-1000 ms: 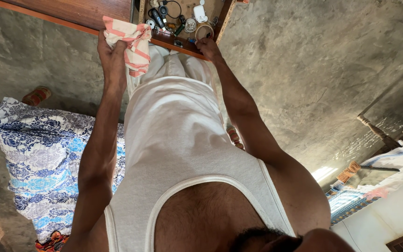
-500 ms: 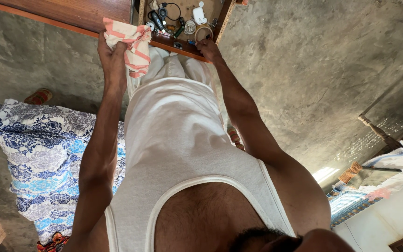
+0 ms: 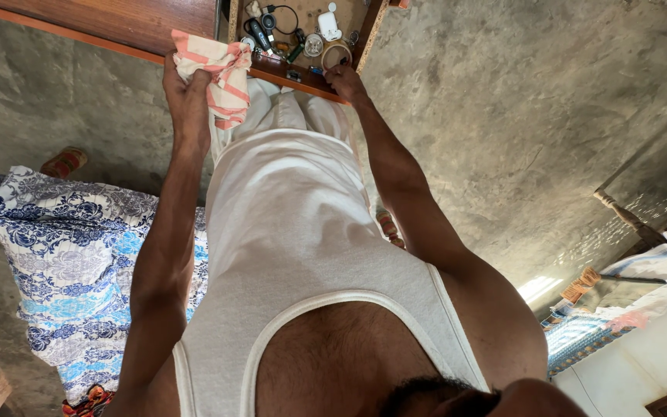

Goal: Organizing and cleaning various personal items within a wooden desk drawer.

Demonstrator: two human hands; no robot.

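Little has shifted since the earlier frames: both hands sit where they were, and only the blue floral bedding (image 3: 71,255) has drifted slightly in the view.

Head view. Left hand (image 3: 187,89) is closed around a bunched checked cloth (image 3: 214,69), white with orange-red stripes, soft and thin, pressed at the worktop (image 3: 117,19) edge; loose folds hang below the grip. Right hand (image 3: 343,77) has its fingers curled on the front lip of an open wooden drawer (image 3: 372,27), just beside a tan ring-shaped tape roll (image 3: 337,52); whether it pinches the roll cannot be told.

Beyond the right grip the drawer holds small hard items: a white plug-like block (image 3: 329,23), a black looped cable (image 3: 283,14), a round metal piece (image 3: 315,44).

Risks, as judged: the hanging cloth could snag the drawer corner and drag light parts out; a pull on the lip could tip the drawer onto the rough concrete floor (image 3: 503,116), scattering small pieces.
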